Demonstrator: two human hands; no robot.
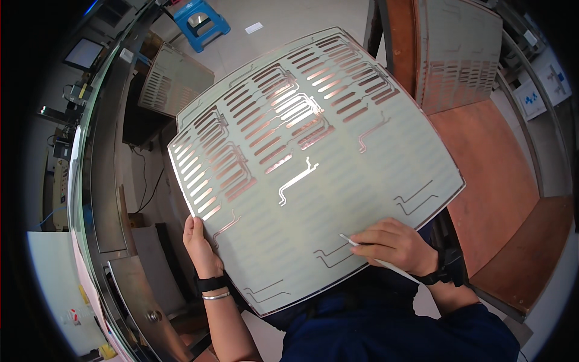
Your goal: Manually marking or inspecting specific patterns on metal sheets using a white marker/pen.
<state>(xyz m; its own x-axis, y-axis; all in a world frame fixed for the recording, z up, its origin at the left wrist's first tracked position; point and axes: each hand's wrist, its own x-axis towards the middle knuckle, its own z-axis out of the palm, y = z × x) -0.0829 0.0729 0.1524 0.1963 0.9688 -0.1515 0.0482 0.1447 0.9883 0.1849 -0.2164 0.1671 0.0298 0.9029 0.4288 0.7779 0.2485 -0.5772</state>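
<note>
A large pale green circuit panel with shiny copper traces lies tilted in front of me, its near edge by my lap. My left hand grips the panel's left edge, thumb on top, the other fingers partly hidden beneath. In my right hand is a slim white pen-like knife, its tip over the panel's near right part, beside a pair of thin bent copper lines. Whether the tip touches the surface I cannot tell. Both wrists carry black bands.
At right, another copper-patterned panel leans upright on a reddish-brown board rack. A further panel stands behind at left, near a metal-edged workbench. A blue stool is on the floor ahead. A monitor sits far left.
</note>
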